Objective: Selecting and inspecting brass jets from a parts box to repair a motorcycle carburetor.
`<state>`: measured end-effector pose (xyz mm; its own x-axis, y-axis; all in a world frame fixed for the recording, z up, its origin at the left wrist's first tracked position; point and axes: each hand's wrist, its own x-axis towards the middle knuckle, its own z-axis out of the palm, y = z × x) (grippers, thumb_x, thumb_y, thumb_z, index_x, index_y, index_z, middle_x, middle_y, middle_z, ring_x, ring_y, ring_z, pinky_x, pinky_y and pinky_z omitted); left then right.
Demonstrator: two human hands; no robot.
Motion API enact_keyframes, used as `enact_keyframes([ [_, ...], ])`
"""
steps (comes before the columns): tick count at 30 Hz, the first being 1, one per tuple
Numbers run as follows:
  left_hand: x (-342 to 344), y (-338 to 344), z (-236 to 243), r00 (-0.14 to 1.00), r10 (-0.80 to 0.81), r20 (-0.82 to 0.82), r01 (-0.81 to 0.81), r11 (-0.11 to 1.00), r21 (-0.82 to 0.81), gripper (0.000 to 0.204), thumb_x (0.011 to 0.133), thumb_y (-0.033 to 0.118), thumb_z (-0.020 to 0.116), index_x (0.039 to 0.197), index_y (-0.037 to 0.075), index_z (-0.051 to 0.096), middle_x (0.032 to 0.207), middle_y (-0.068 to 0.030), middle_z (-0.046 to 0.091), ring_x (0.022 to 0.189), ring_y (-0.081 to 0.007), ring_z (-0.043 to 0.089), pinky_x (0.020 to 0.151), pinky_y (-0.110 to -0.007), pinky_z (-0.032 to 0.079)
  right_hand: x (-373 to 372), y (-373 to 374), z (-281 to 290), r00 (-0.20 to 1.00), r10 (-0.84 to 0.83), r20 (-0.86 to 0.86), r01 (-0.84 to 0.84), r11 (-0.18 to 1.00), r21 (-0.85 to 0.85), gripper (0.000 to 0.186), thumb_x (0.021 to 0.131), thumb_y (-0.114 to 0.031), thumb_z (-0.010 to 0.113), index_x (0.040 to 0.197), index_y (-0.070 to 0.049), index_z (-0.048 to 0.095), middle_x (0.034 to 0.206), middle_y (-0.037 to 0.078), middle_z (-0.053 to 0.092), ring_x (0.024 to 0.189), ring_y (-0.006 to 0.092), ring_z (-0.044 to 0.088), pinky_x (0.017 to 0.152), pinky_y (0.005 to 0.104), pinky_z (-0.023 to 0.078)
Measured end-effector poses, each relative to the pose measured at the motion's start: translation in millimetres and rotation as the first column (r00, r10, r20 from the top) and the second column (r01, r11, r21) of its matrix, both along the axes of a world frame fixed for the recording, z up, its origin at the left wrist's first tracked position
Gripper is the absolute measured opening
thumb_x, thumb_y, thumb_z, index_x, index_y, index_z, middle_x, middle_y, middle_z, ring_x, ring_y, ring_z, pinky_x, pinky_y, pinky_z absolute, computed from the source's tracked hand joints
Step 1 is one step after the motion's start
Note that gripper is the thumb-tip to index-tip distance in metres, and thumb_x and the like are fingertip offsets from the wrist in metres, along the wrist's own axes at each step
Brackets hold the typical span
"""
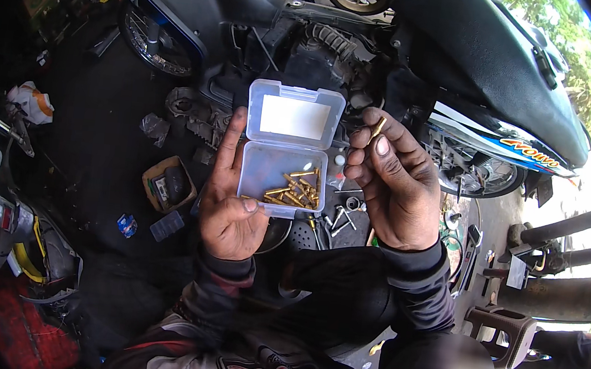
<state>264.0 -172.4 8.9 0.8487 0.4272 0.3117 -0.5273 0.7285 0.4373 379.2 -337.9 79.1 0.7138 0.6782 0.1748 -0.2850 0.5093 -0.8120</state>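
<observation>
Before a scooter (325, 38) at twelve o'clock, holds an open plastic box (257, 170) with left fingers (239, 211). Toward two o'clock, pinches a brass piece (378, 128) between right fingers (392, 169).

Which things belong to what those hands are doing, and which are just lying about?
In use:
open clear plastic box, held by the left hand
slim golden metal pieces inside it
small golden metal piece in the right hand

Apparently lying about:
open brown cardboard box
brown plastic stool
crumpled white bag
</observation>
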Motion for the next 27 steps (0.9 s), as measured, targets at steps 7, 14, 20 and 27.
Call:
enact_keyframes([
  [7, 5, 1, -6, 0.996, -0.072, 0.046, 0.074, 0.997, -0.036, 0.111, 0.067, -0.001, 0.051, 0.166, 0.003, 0.002, 0.16, -0.0281, 0.034, 0.149, -0.0423, 0.037, 0.122, -0.058, 0.034, -3, -4, 1, 0.996, -0.069, 0.052, 0.072, 0.997, -0.041, 0.03, 0.105, -0.01, 0.06, 0.132, 0.002, 0.061, 0.112, 0.012, 0.071, 0.097, 0.0175, 0.071, 0.087, 0.0308, 0.059],
  [14, 7, 5, -12, 0.99, -0.137, 0.04, 0.14, 0.987, -0.078, 0.11, 0.068, -0.003, 0.049, 0.167, 0.007, 0.002, 0.16, -0.0274, 0.035, 0.148, -0.0429, 0.039, 0.122, -0.06, 0.034, 5, -8, -5, 0.885, -0.348, 0.311, 0.41, 0.897, -0.164, 0.021, 0.107, -0.012, 0.056, 0.124, 0.0, 0.062, 0.116, 0.01, 0.068, 0.106, 0.0166, 0.065, 0.093, 0.0315, 0.051],
  [20, 8, 9, -20, 0.975, -0.207, 0.075, 0.214, 0.971, -0.102, 0.105, 0.068, -0.002, 0.048, 0.166, 0.006, 0.012, 0.158, -0.0243, 0.04, 0.148, -0.0389, 0.041, 0.123, -0.057, 0.033, 8, 4, -15, 0.89, -0.308, 0.337, 0.358, 0.929, -0.096, 0.019, 0.108, -0.015, 0.058, 0.122, -0.003, 0.057, 0.128, 0.015, 0.069, 0.117, 0.02, 0.065, 0.105, 0.0348, 0.05],
  [27, 4, 19, -23, 0.978, -0.199, -0.061, 0.165, 0.919, -0.358, 0.071, 0.091, 0.012, 0.045, 0.16, 0.006, 0.033, 0.148, -0.0184, 0.054, 0.14, -0.0361, 0.05, 0.118, -0.056, 0.04, -9, 16, -24, 0.842, -0.145, 0.52, 0.255, 0.956, -0.146, 0.016, 0.106, -0.008, 0.059, 0.12, 0.0, 0.055, 0.109, 0.01, 0.07, 0.113, 0.0165, 0.066, 0.1, 0.0306, 0.052],
])
